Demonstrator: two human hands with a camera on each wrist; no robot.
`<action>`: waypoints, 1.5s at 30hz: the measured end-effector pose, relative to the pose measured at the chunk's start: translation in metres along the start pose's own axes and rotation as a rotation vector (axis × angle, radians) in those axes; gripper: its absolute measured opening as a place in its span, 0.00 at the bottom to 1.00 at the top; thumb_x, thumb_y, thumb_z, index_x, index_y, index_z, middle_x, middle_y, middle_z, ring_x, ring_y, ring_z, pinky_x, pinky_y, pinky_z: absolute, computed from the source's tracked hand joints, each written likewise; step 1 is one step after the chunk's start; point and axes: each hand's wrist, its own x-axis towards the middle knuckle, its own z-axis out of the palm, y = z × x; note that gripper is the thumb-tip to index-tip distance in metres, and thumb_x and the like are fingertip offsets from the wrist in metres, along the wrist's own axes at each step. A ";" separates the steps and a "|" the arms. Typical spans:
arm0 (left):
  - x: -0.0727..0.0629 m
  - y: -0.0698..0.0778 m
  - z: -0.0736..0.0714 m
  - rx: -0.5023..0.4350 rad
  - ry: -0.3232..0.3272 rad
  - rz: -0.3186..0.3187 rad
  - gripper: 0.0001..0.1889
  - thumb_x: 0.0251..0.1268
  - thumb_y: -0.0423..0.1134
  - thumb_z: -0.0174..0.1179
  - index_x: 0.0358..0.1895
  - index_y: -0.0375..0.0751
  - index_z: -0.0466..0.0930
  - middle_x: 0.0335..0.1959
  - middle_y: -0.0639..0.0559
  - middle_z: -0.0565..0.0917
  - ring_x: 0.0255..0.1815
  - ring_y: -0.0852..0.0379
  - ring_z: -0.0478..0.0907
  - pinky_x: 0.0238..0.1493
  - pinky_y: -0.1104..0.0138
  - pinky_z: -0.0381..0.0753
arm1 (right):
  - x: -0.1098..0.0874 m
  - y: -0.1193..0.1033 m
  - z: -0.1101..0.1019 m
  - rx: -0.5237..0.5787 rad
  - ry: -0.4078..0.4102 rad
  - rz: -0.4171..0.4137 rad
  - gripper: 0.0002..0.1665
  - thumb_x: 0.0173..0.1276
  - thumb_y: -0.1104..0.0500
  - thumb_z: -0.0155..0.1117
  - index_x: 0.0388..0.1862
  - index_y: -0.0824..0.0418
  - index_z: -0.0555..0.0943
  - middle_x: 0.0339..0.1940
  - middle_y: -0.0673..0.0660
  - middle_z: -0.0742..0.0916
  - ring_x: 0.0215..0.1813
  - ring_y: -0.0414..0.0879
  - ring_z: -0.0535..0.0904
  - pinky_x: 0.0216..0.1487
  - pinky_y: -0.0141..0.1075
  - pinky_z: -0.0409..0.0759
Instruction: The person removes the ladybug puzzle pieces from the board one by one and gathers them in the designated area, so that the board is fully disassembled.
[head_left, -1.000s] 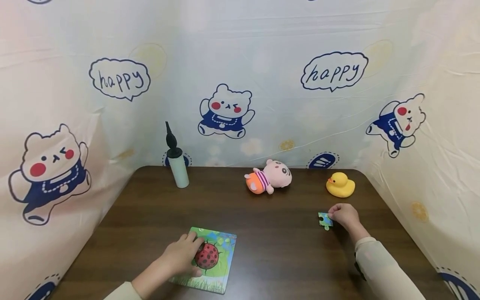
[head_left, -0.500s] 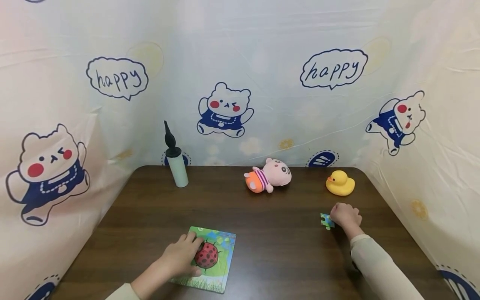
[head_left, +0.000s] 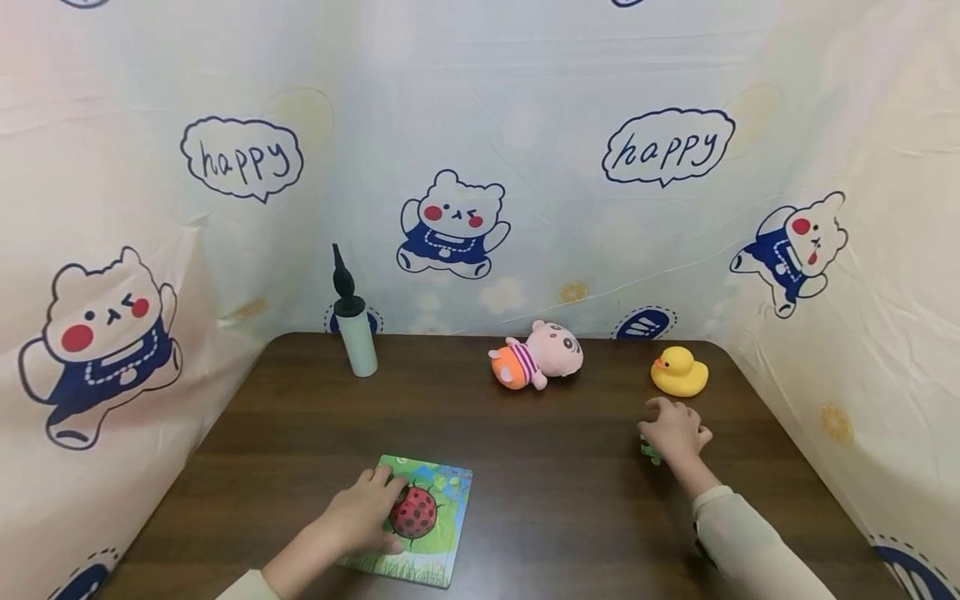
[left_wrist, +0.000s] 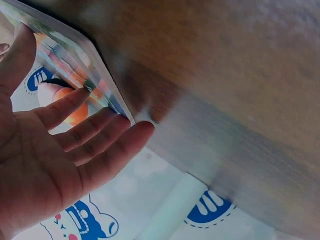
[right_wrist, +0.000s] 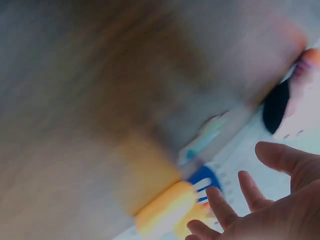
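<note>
In the head view my left hand (head_left: 358,514) rests on the left side of a square ladybug puzzle (head_left: 444,537). The left wrist view has its thumb and fingertips (left_wrist: 140,131) along the puzzle's edges (left_wrist: 102,70), fingers extended and spread. On the right of the table, my right hand (head_left: 674,430) is over a small green and blue jigsaw piece (head_left: 650,454), which it mostly covers in the head view. In the right wrist view that hand's fingers (right_wrist: 222,207) are spread apart, and the jigsaw piece (right_wrist: 202,139) lies on the table beyond them, unheld.
Behind the right hand sits a yellow rubber duck (head_left: 678,373). A pink plush toy (head_left: 540,357) lies at the back middle. At the back left stands a pale green hand pump (head_left: 357,337) with a black nozzle. A printed cloth (head_left: 555,125) hangs behind the brown table (head_left: 517,450).
My right hand goes from fingertips at the jigsaw piece's right edge, through a curled pose, to spread fingers farther left over it. The left hand and ladybug puzzle stay put.
</note>
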 end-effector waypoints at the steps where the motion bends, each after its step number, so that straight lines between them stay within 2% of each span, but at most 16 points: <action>1: -0.001 -0.001 0.000 -0.001 0.000 0.010 0.44 0.39 0.55 0.75 0.61 0.36 0.69 0.57 0.39 0.69 0.58 0.38 0.67 0.33 0.49 0.78 | -0.003 -0.007 0.000 0.023 0.016 -0.012 0.26 0.61 0.56 0.62 0.57 0.64 0.74 0.57 0.72 0.72 0.64 0.73 0.54 0.51 0.65 0.48; 4: -0.002 -0.003 0.000 0.008 0.006 0.040 0.44 0.42 0.55 0.74 0.62 0.35 0.69 0.57 0.39 0.68 0.57 0.39 0.67 0.32 0.52 0.77 | -0.013 -0.028 0.000 0.082 0.042 -0.036 0.25 0.61 0.56 0.62 0.57 0.63 0.74 0.58 0.71 0.74 0.62 0.71 0.58 0.51 0.64 0.49; 7: -0.003 -0.005 0.001 0.016 0.030 0.055 0.42 0.42 0.55 0.74 0.61 0.36 0.70 0.56 0.40 0.69 0.56 0.40 0.68 0.32 0.52 0.77 | -0.023 -0.052 0.000 0.143 0.035 -0.073 0.25 0.61 0.56 0.62 0.57 0.61 0.75 0.58 0.69 0.76 0.59 0.69 0.64 0.50 0.62 0.52; 12: -0.004 -0.005 0.004 0.052 0.092 0.040 0.42 0.40 0.57 0.74 0.59 0.35 0.72 0.52 0.41 0.71 0.53 0.41 0.69 0.32 0.51 0.78 | -0.040 -0.085 0.008 0.181 -0.035 -0.198 0.17 0.61 0.56 0.63 0.49 0.58 0.80 0.50 0.61 0.83 0.54 0.60 0.75 0.50 0.57 0.56; 14: -0.002 -0.004 0.006 0.073 0.108 0.036 0.43 0.40 0.59 0.73 0.58 0.35 0.72 0.50 0.41 0.71 0.53 0.41 0.70 0.33 0.51 0.78 | -0.047 -0.093 0.013 0.192 -0.083 -0.224 0.13 0.62 0.57 0.63 0.46 0.58 0.82 0.45 0.58 0.85 0.49 0.56 0.78 0.51 0.54 0.62; 16: 0.001 -0.003 0.008 0.093 0.116 0.038 0.43 0.41 0.60 0.72 0.59 0.35 0.72 0.50 0.41 0.71 0.53 0.42 0.70 0.34 0.50 0.77 | -0.052 -0.099 0.018 0.215 -0.121 -0.234 0.11 0.62 0.59 0.64 0.43 0.58 0.82 0.41 0.55 0.86 0.45 0.52 0.79 0.50 0.50 0.69; 19: 0.008 -0.002 0.010 0.107 0.115 0.037 0.43 0.42 0.61 0.71 0.59 0.36 0.72 0.51 0.42 0.71 0.53 0.43 0.69 0.36 0.50 0.77 | -0.057 -0.104 0.025 0.247 -0.160 -0.248 0.09 0.62 0.61 0.64 0.41 0.60 0.83 0.37 0.53 0.85 0.40 0.47 0.78 0.44 0.45 0.76; 26: 0.015 -0.004 0.007 0.108 0.112 0.011 0.44 0.43 0.61 0.70 0.60 0.35 0.72 0.54 0.40 0.71 0.55 0.42 0.69 0.42 0.47 0.76 | -0.063 -0.130 0.048 0.282 -0.165 -0.318 0.06 0.59 0.63 0.66 0.37 0.59 0.84 0.32 0.49 0.85 0.37 0.43 0.78 0.43 0.41 0.76; 32: 0.015 -0.006 0.005 0.095 0.116 0.005 0.43 0.44 0.61 0.70 0.60 0.35 0.72 0.55 0.40 0.71 0.55 0.41 0.68 0.44 0.46 0.75 | -0.074 -0.167 0.066 0.269 -0.188 -0.449 0.04 0.59 0.62 0.66 0.34 0.57 0.83 0.31 0.48 0.85 0.35 0.42 0.77 0.39 0.39 0.76; 37: 0.016 -0.006 0.004 0.098 0.116 0.004 0.43 0.44 0.61 0.70 0.60 0.35 0.72 0.54 0.40 0.71 0.54 0.42 0.69 0.43 0.47 0.75 | -0.078 -0.191 0.080 0.189 -0.189 -0.522 0.04 0.60 0.60 0.65 0.34 0.55 0.84 0.32 0.49 0.84 0.35 0.43 0.78 0.39 0.39 0.76; 41: 0.017 -0.005 0.003 0.100 0.107 -0.005 0.43 0.44 0.61 0.70 0.60 0.36 0.72 0.54 0.40 0.71 0.55 0.42 0.68 0.45 0.46 0.74 | -0.080 -0.203 0.089 0.124 -0.190 -0.533 0.03 0.60 0.59 0.66 0.34 0.53 0.84 0.32 0.49 0.84 0.36 0.43 0.78 0.39 0.40 0.75; 45: 0.017 -0.004 0.003 0.107 0.100 -0.012 0.43 0.44 0.61 0.70 0.61 0.35 0.72 0.55 0.40 0.71 0.56 0.42 0.68 0.46 0.46 0.74 | -0.082 -0.210 0.096 0.109 -0.228 -0.512 0.03 0.59 0.58 0.67 0.34 0.53 0.84 0.32 0.49 0.83 0.34 0.43 0.77 0.37 0.39 0.75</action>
